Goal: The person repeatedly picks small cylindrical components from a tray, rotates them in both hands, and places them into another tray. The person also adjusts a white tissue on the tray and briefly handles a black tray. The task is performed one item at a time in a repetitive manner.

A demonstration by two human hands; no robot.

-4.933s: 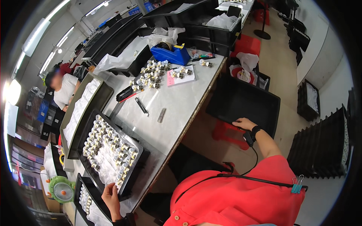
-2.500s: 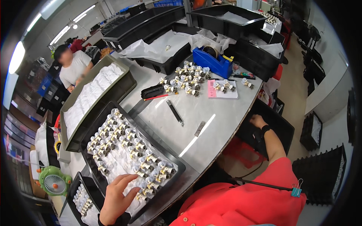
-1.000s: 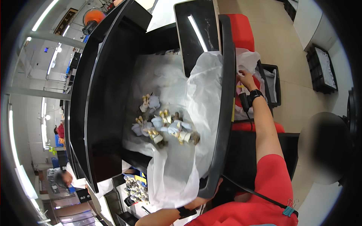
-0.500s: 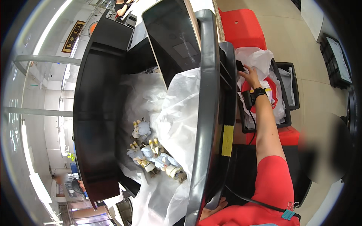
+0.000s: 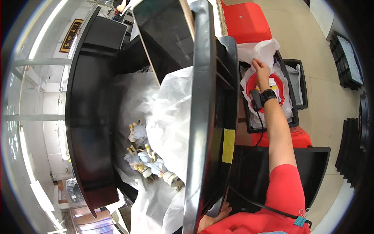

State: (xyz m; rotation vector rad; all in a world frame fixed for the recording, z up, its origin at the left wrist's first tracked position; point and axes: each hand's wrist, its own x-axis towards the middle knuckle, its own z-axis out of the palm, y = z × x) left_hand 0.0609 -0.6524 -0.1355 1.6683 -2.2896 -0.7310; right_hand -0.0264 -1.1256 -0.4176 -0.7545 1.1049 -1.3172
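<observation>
My right hand (image 5: 261,74) pinches the edge of a thin white liner sheet (image 5: 265,48) with its fingertips. The sheet stands up at the far end of a black crate (image 5: 288,126) on the right. Below that hand is a red round container (image 5: 281,82) with white and yellow pieces inside. A dark watch and a small black device with a cable are on my wrist. My left hand (image 5: 216,219) lies low beside a large black bin (image 5: 200,128), its fingers stretched out, partly hidden. Several small figurines (image 5: 150,160), pale blue, yellow and brown, rest on white sheeting (image 5: 169,109) in the bin.
A dark glossy panel (image 5: 165,33) with a pale edge leans over the bin. Red stools (image 5: 247,23) stand under and beyond the crate. A grey-lined crate (image 5: 296,85) adjoins it. More black crates (image 5: 346,64) stand at far right. Yellow tape (image 5: 228,146) marks the bin.
My right hand has moved up from the crate's left edge, and its spread fingers have closed on the white sheet. The view has shifted slightly, so the bin appears further left.
</observation>
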